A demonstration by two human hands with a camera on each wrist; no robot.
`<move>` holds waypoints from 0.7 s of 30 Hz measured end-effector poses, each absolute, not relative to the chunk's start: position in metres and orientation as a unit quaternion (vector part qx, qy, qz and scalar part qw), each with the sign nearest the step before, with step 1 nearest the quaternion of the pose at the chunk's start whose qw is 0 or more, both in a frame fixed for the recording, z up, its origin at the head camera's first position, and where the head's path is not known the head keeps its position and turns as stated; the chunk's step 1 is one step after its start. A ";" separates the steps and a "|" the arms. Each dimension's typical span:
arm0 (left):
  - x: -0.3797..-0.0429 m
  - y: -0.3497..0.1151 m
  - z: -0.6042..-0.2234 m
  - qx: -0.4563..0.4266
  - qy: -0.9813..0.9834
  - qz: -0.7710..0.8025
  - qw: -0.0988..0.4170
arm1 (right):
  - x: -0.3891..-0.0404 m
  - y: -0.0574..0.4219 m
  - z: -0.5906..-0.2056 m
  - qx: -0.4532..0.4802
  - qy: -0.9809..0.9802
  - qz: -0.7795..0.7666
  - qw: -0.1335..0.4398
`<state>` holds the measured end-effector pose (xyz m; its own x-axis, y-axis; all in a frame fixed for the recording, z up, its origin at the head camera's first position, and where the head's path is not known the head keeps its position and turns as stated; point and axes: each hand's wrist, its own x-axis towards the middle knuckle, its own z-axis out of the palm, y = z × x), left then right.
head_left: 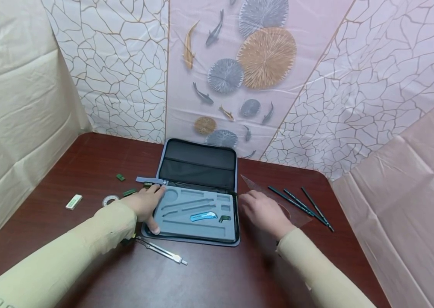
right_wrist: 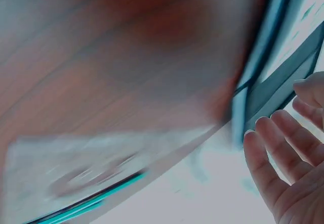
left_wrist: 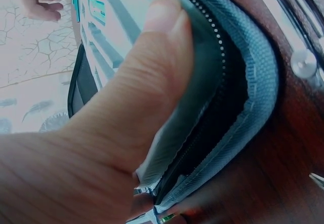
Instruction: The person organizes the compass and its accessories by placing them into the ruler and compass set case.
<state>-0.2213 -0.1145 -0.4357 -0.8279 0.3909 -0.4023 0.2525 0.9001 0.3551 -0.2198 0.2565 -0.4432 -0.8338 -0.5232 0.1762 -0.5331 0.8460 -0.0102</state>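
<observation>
An unzipped blue-edged case (head_left: 190, 241) holds a grey moulded tray (head_left: 193, 230) with shaped recesses. A light-blue utility knife (head_left: 203, 216) and a small dark-green piece (head_left: 224, 218) lie in the tray. My left hand (head_left: 145, 205) spreads along the tray's left edge, its thumb (left_wrist: 152, 62) laid straight on the front left corner; its other fingers are mostly hidden in the left wrist view. Beside the case's right edge, my right hand (head_left: 264, 211) hovers over a clear set square (head_left: 297, 216), fingers loosely bent with nothing in them.
A metal compass (head_left: 163, 251) lies in front of the case. Leftward are a white eraser (head_left: 73, 202), a white ring (head_left: 110, 199) and small green pieces (head_left: 120, 176). Several dark-green pencils (head_left: 317, 207) lie at the right. Draped cloth (head_left: 124, 64) surrounds the table's back and sides.
</observation>
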 end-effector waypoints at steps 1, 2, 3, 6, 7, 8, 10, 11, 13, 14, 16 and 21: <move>-0.221 -0.114 -0.436 0.170 0.945 0.145 0.239 | -0.222 0.267 -0.444 0.260 -0.962 0.032 0.080; -0.221 -0.114 -0.436 0.171 0.945 0.148 0.237 | -0.225 0.278 -0.444 0.249 -0.965 0.029 0.080; -0.221 -0.114 -0.436 0.172 0.945 0.147 0.237 | -0.227 0.288 -0.445 0.240 -0.967 0.029 0.078; -0.222 -0.114 -0.436 0.171 0.946 0.142 0.237 | -0.231 0.319 -0.446 0.208 -0.975 0.028 0.077; -0.222 -0.114 -0.437 0.170 0.946 0.142 0.237 | -0.233 0.328 -0.446 0.198 -0.977 0.028 0.076; -0.222 -0.114 -0.437 0.169 0.946 0.141 0.237 | -0.235 0.336 -0.447 0.190 -0.979 0.025 0.076; -0.223 -0.114 -0.438 0.169 0.947 0.138 0.235 | -0.239 0.351 -0.448 0.169 -0.983 0.024 0.068; -0.223 -0.114 -0.438 0.170 0.947 0.138 0.234 | -0.241 0.357 -0.449 0.160 -0.985 0.026 0.063; -0.224 -0.115 -0.439 0.171 0.947 0.139 0.232 | -0.244 0.367 -0.451 0.141 -0.989 0.027 0.048; -0.224 -0.115 -0.439 0.171 0.948 0.139 0.231 | -0.245 0.372 -0.451 0.130 -0.990 0.028 0.040; -0.224 -0.115 -0.439 0.171 0.947 0.140 0.232 | -0.246 0.380 -0.452 0.112 -0.993 0.034 0.029; -0.223 -0.115 -0.438 0.172 0.946 0.143 0.236 | -0.249 0.393 -0.453 0.091 -0.995 0.040 0.020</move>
<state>-0.2232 -0.1150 -0.4380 -0.8297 0.3930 -0.3964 0.2587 0.9000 0.3509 -0.2486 0.3928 -0.4534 -0.9826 -0.1797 0.0471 -0.1829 0.9802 -0.0752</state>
